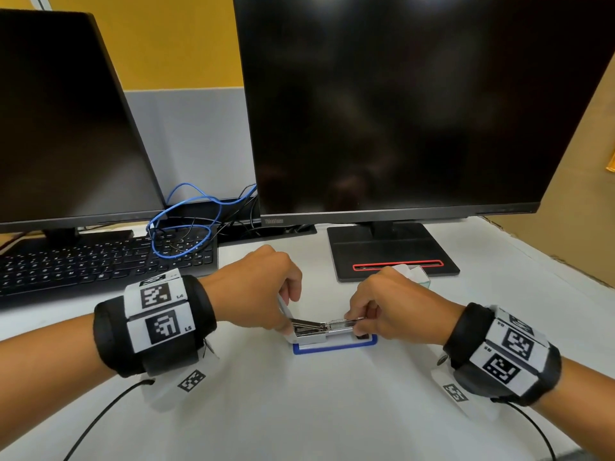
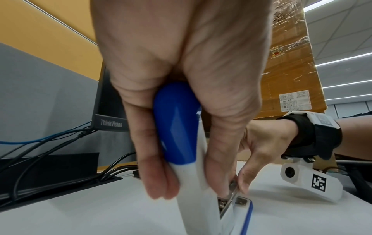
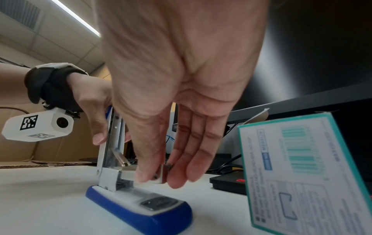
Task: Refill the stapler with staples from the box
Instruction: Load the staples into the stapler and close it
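Observation:
The blue and white stapler [image 1: 332, 347] lies open on the white desk. My left hand [image 1: 289, 314] grips its lid [image 2: 177, 124] between thumb and fingers and holds it swung up, nearly upright. The metal magazine [image 1: 319, 327] lies exposed above the base [image 3: 141, 205]. My right hand [image 1: 357, 322] pinches the front end of the magazine [image 3: 161, 174] between thumb and fingers. A thin silver strip shows at those fingertips; I cannot tell whether it is staples. The white and teal staple box [image 3: 302, 167] stands just right of the stapler, partly hidden behind my right hand [image 1: 416, 274].
Two dark monitors [image 1: 399, 104] stand at the back, the right one's stand base [image 1: 396, 254] just behind the box. A black keyboard [image 1: 100, 261] with a blue cable [image 1: 186, 221] lies at the left. A cardboard box [image 2: 292, 63] stands at the right.

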